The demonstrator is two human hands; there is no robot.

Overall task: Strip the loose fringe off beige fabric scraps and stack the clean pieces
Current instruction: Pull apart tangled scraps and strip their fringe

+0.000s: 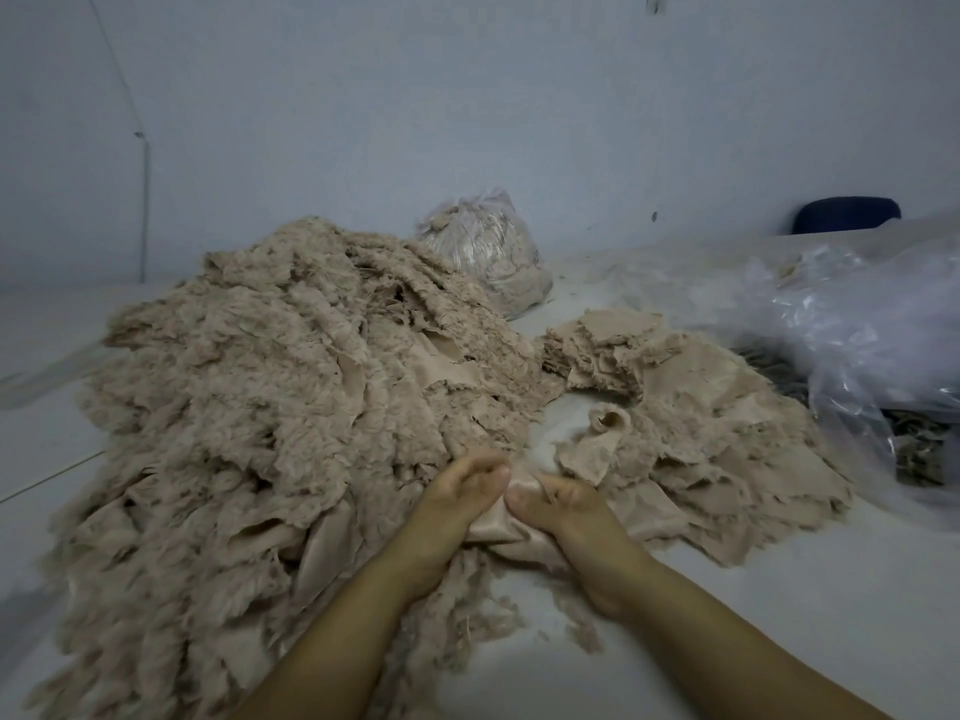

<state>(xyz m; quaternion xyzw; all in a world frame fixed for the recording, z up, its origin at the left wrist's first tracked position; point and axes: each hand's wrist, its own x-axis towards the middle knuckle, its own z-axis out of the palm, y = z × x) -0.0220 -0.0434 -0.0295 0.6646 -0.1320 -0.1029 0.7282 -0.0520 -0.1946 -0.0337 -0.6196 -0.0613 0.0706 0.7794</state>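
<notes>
A beige fabric scrap [511, 535] lies between my hands at the centre front. My left hand [457, 506] pinches its upper edge, and my right hand [558, 517] pinches it close beside, thumbs nearly touching. A large heap of fringed beige scraps [270, 407] fills the left half of the table. To the right lies a flatter spread of beige pieces [717, 433], with a small stack [602, 345] behind it. Loose fringe fluff [493, 605] is scattered under my wrists.
A clear plastic bag stuffed with beige scraps [483, 246] stands at the back. Crumpled clear plastic sheeting [857, 324] covers the right side, with grey scraps [919, 454] under it. A dark blue chair back [847, 214] shows at far right. A pale wall rises behind the white table [779, 589].
</notes>
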